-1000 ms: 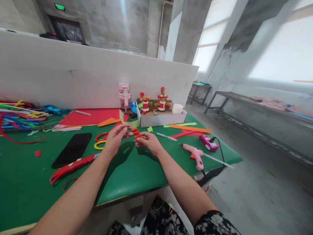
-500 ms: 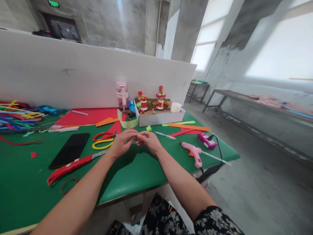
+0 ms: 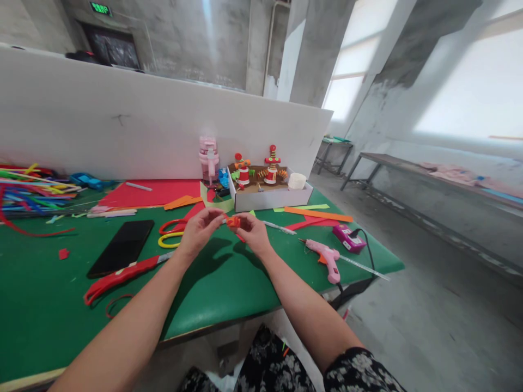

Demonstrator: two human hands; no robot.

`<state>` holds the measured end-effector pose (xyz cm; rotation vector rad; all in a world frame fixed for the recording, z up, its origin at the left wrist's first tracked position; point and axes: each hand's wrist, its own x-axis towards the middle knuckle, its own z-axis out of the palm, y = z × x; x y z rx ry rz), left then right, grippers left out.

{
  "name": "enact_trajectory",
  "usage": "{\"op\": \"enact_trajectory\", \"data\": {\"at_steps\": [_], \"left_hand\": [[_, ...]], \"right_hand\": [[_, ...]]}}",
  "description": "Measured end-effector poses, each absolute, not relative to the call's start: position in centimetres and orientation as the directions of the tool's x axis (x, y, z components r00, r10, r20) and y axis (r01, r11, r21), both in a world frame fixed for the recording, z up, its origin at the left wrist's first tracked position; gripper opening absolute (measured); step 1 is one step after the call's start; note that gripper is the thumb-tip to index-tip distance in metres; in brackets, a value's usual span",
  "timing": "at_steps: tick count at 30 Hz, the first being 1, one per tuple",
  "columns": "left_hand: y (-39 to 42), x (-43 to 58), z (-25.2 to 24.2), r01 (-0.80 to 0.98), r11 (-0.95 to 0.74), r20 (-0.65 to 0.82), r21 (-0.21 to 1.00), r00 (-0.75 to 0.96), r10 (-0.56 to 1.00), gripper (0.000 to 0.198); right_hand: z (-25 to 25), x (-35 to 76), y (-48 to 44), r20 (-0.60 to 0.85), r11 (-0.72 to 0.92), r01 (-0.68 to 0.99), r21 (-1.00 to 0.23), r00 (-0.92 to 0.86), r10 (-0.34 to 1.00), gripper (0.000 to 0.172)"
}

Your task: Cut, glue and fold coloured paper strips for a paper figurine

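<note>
My left hand (image 3: 200,229) and my right hand (image 3: 253,232) meet above the green table (image 3: 229,283), both pinching a small folded orange paper piece (image 3: 233,221) between their fingertips. The piece looks squeezed short, like a closed paper spring. Behind the hands stands a white box (image 3: 267,197) with two red paper figures (image 3: 271,164) in it. Red and yellow scissors (image 3: 171,233) lie just left of my left hand.
A pink glue gun (image 3: 326,257) with its cable lies at the right, a small pink box (image 3: 348,238) behind it. A black phone (image 3: 121,246) and red cutter (image 3: 118,277) lie at the left, coloured pipe cleaners (image 3: 28,190) farther left. A pink bottle (image 3: 208,158) and red paper sheet (image 3: 151,193) sit by the white partition.
The orange paper piece was stretched out between my hands a second ago; my hands then came together, lowered and rose again, and the piece is now pressed short.
</note>
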<state>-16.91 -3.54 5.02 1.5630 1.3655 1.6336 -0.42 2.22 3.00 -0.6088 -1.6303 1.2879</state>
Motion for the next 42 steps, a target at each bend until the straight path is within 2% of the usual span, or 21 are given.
{"op": "enact_trajectory", "data": {"at_steps": [3, 5, 8, 11, 15, 19, 26, 28, 32, 35, 39, 42], "left_hand": [[-3.5, -16.3, 4.9, 0.282, -0.372, 0.430, 0.885, -0.183, 0.884, 0.047], [-3.5, -16.1, 4.7, 0.273, -0.367, 0.419, 0.889, -0.163, 0.893, 0.044], [-3.4, -16.0, 4.5, 0.218, -0.358, 0.394, 0.908, -0.151, 0.907, 0.040], [-3.3, -16.3, 4.5, 0.145, -0.358, 0.380, 0.923, -0.174, 0.909, 0.043], [-3.3, -16.7, 4.5, 0.083, -0.372, 0.381, 0.924, -0.223, 0.897, 0.045], [-3.2, -16.7, 4.5, 0.053, -0.375, 0.377, 0.925, -0.233, 0.896, 0.043], [-3.4, -16.6, 4.6, 0.051, -0.362, 0.364, 0.931, -0.232, 0.902, 0.042], [-3.4, -16.6, 4.6, 0.061, -0.356, 0.360, 0.932, -0.232, 0.904, 0.043], [-3.5, -16.6, 4.7, 0.080, -0.349, 0.358, 0.934, -0.216, 0.908, 0.044], [-3.6, -16.4, 4.7, 0.091, -0.352, 0.364, 0.931, -0.196, 0.911, 0.045], [-3.5, -16.2, 4.7, 0.123, -0.361, 0.378, 0.924, -0.163, 0.911, 0.048], [-3.4, -16.2, 4.6, 0.180, -0.382, 0.412, 0.906, -0.182, 0.893, 0.040]], "right_hand": [[3.0, -0.4, 2.0, 0.430, 0.460, -0.028, -0.888, -0.411, 0.804, 0.024], [3.0, -0.4, 1.8, 0.458, 0.506, 0.013, -0.862, -0.407, 0.790, 0.025], [3.0, -0.4, 1.8, 0.483, 0.497, -0.082, -0.864, -0.419, 0.769, 0.044], [2.9, -0.4, 2.0, 0.462, 0.391, -0.247, -0.886, -0.425, 0.778, 0.062], [2.9, -0.3, 2.4, 0.361, 0.227, -0.342, -0.912, -0.405, 0.840, 0.049], [3.2, -0.2, 2.3, 0.342, 0.219, -0.323, -0.921, -0.401, 0.850, 0.043], [4.0, -0.2, 1.2, 0.435, 0.397, -0.177, -0.900, -0.390, 0.812, 0.062], [4.2, -0.2, 1.0, 0.459, 0.439, -0.141, -0.887, -0.362, 0.811, 0.059], [4.2, -0.1, 1.0, 0.492, 0.497, -0.083, -0.864, -0.352, 0.797, 0.036], [4.0, -0.1, 1.1, 0.506, 0.505, -0.108, -0.857, -0.371, 0.779, 0.023], [3.7, -0.2, 1.4, 0.508, 0.500, -0.130, -0.856, -0.384, 0.771, 0.020], [3.5, -0.4, 1.7, 0.456, 0.431, -0.151, -0.889, -0.368, 0.811, 0.031]]}}
